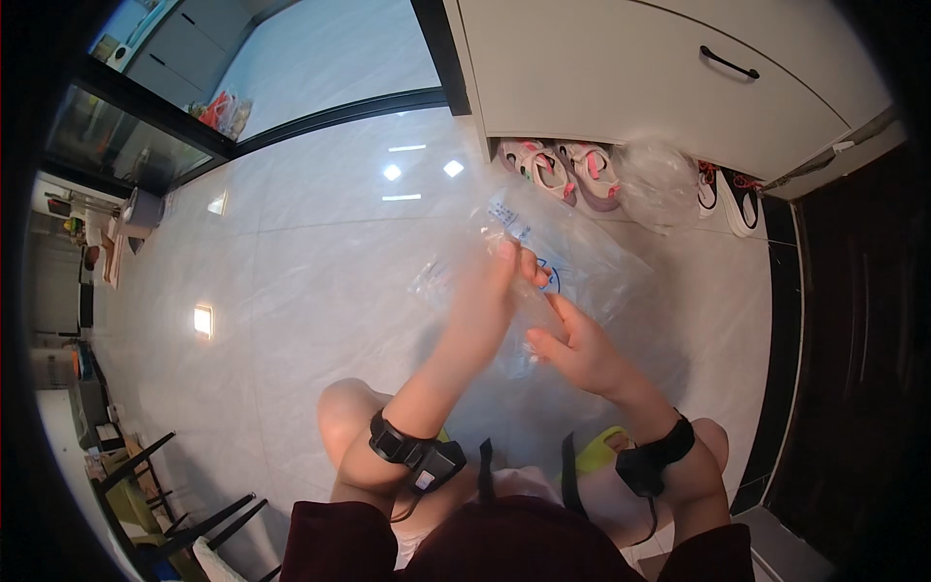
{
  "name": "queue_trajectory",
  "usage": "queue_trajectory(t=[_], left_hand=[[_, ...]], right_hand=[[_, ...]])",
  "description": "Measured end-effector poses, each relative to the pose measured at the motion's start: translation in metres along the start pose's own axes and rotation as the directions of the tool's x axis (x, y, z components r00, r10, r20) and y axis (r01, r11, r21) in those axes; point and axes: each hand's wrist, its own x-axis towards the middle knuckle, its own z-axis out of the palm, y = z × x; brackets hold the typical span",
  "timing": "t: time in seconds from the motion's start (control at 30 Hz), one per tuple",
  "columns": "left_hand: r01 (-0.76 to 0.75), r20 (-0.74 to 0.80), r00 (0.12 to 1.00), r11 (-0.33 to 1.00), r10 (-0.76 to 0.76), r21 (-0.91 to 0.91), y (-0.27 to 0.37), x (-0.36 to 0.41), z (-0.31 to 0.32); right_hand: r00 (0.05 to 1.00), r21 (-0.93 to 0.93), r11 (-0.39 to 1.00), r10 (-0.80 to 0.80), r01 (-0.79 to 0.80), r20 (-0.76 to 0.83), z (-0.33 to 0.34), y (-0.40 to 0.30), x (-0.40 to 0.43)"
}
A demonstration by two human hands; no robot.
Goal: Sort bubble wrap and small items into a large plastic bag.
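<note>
A large clear plastic bag (pixel 596 251) with blue printing spreads out in front of me, above the tiled floor. My left hand (pixel 505 273) is closed around a gathered part of it, the forearm blurred. Just to the right and nearer to me, my right hand (pixel 582 349) grips the same bunched plastic between thumb and fingers. The twisted stretch of film runs between both hands. Whether anything lies inside the bag cannot be made out.
Pink-and-white shoes (pixel 560 171) and black-and-white shoes (pixel 734 200) sit under a white cabinet (pixel 618 80). Between them lies a crumpled clear plastic bag (pixel 658 182). Chair legs (pixel 196 527) stand at lower left. A dark door (pixel 858 349) borders the right, a black-framed doorway (pixel 334 113) the far side.
</note>
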Motion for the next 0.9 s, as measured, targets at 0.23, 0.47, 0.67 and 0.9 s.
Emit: queue_trajectory(t=[0.23, 0.47, 0.67, 0.9], left_hand=[[-0.521, 0.602, 0.648, -0.305, 0.466, 0.797, 0.034, 0.0, -0.008], [-0.673, 0.663, 0.739, -0.093, -0.12, 0.734, 0.009, 0.003, -0.02], [-0.282, 0.326, 0.945, 0.467, -0.014, 0.838, -0.008, 0.0, -0.015], [0.146, 0.04, 0.988, 0.989, -0.147, 0.028, -0.024, -0.008, 0.008]], right_hand=[[0.999, -0.298, 0.954, 0.01, -0.024, -0.048, -0.029, 0.006, -0.004], [0.99, -0.24, 0.964, -0.132, 0.116, -0.053, -0.032, -0.002, -0.001], [0.976, -0.223, 0.966, -0.163, 0.129, -0.141, -0.028, -0.003, 0.002], [0.938, -0.352, 0.921, -0.259, 0.168, -0.232, 0.005, 0.009, 0.003]])
